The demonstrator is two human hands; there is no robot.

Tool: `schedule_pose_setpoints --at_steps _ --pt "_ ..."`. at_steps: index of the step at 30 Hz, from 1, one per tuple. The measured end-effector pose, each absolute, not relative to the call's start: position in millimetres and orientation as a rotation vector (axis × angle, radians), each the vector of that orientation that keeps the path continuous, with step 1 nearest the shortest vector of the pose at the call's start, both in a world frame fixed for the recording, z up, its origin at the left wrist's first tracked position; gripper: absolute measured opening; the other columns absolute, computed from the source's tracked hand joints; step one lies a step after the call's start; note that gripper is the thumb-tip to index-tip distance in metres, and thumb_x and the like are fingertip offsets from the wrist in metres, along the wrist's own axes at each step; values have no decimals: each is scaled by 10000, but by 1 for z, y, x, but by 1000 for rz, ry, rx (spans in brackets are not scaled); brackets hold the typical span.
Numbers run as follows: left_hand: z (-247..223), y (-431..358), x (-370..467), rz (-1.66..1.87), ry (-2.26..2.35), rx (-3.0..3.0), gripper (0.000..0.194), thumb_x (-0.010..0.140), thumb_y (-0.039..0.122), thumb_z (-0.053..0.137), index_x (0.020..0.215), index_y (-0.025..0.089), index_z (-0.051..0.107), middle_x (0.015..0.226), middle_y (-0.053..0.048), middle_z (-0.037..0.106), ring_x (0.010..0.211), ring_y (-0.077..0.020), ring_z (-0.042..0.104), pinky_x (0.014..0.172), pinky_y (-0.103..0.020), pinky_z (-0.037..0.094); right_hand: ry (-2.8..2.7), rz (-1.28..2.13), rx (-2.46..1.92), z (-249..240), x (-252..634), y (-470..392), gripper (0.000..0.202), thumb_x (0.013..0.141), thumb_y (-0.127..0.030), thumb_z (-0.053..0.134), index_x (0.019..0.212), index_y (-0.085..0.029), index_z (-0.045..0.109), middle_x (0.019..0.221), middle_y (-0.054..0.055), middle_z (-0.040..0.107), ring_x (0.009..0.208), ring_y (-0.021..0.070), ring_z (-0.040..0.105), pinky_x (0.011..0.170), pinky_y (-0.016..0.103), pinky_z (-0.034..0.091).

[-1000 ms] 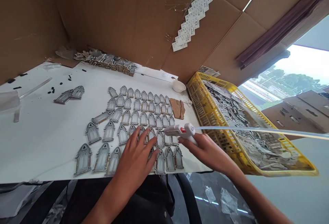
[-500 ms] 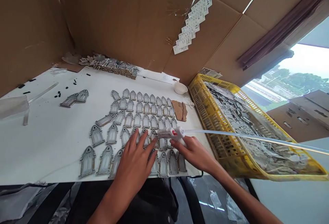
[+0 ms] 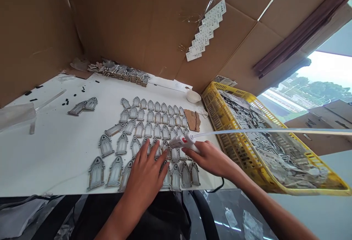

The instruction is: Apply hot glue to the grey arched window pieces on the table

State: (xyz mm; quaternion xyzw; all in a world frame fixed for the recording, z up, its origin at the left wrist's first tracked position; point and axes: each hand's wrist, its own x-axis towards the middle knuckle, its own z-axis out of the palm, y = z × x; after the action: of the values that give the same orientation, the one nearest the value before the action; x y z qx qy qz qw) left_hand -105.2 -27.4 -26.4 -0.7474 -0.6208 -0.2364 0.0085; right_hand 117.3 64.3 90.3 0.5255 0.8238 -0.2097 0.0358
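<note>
My left hand lies palm down with its fingers spread over the lower rows of small arched window-shaped pieces, holding none of them. My right hand is wrapped round the handle of a white glue gun, whose nozzle points left, close to a piece beside my left fingertips. From the gun's back a long clear glue stick runs off to the right. Several rows of the arched pieces cover the middle of the white table. Some pieces are hidden under my left hand.
At the right stands a yellow basket full of grey pieces. A white bowl and torn cardboard sit beside it. Stacked pieces line the back; two overlapping pieces lie left. A black cable hangs near my right wrist.
My right hand has raised the back of the glue gun, and the glue stick has swung upward. My left hand has barely moved. The whole view has shifted slightly.
</note>
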Motion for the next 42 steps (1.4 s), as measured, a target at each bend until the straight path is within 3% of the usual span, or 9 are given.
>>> schedule_pose_setpoints --at_steps 4,11,15,19,25,31,37,42 --pt "-27 -28 -105 -735 -1948 -2349 389 1150 386 586 1469 290 788 1696 -120 618 1649 -477 448 1228 -670 550 2497 -492 1548 102 109 70 492 1158 -561 501 936 -197 746 839 100 736 842 264 693 705 349 314" --pt "-24 -27 -105 -718 -1965 -2328 365 1137 368 615 1429 285 817 1677 -114 641 1617 -498 491 1192 -676 582 2528 -473 1468 121 100 81 457 1131 -549 578 854 -221 735 737 60 684 740 230 658 673 353 341" --pt "-21 -26 -106 -733 -1958 -2341 358 1129 361 628 1425 302 821 1667 -112 651 1606 -498 509 1186 -676 589 2517 -683 1535 123 117 81 504 1120 -622 548 838 -235 707 688 10 607 686 200 590 692 349 401" --pt "-19 -24 -111 -748 -1949 -2356 358 1135 369 619 1419 305 828 1687 -129 627 1606 -514 503 1181 -702 584 2405 -987 1683 115 138 73 526 1070 -715 567 927 -235 731 761 5 605 718 197 572 689 329 444" --pt "-18 -21 -118 -763 -1956 -2359 370 1137 394 612 1434 319 819 1719 -125 592 1631 -511 466 1179 -704 586 2218 -1529 1715 90 150 59 632 1025 -806 605 994 -191 745 654 -65 421 613 138 397 588 279 341" --pt "-20 -24 -117 -729 -1938 -2358 382 1141 383 600 1455 312 807 1708 -142 601 1622 -522 473 1163 -713 592 2119 -1757 1665 69 148 60 670 989 -861 636 946 -194 689 637 -96 334 590 117 309 568 273 271" --pt "-22 -25 -116 -751 -1972 -2357 384 1144 396 597 1471 336 790 1717 -113 597 1634 -490 467 1190 -687 580 2101 -1747 1640 63 149 63 704 984 -894 608 938 -194 673 628 -97 328 579 116 304 562 274 266" --pt "-21 -24 -115 -739 -1962 -2350 383 1146 397 592 1464 327 795 1702 -114 611 1634 -482 471 1205 -678 570 2271 -1431 1652 69 146 59 628 1066 -780 542 825 -209 638 635 -43 469 596 142 441 598 289 370"
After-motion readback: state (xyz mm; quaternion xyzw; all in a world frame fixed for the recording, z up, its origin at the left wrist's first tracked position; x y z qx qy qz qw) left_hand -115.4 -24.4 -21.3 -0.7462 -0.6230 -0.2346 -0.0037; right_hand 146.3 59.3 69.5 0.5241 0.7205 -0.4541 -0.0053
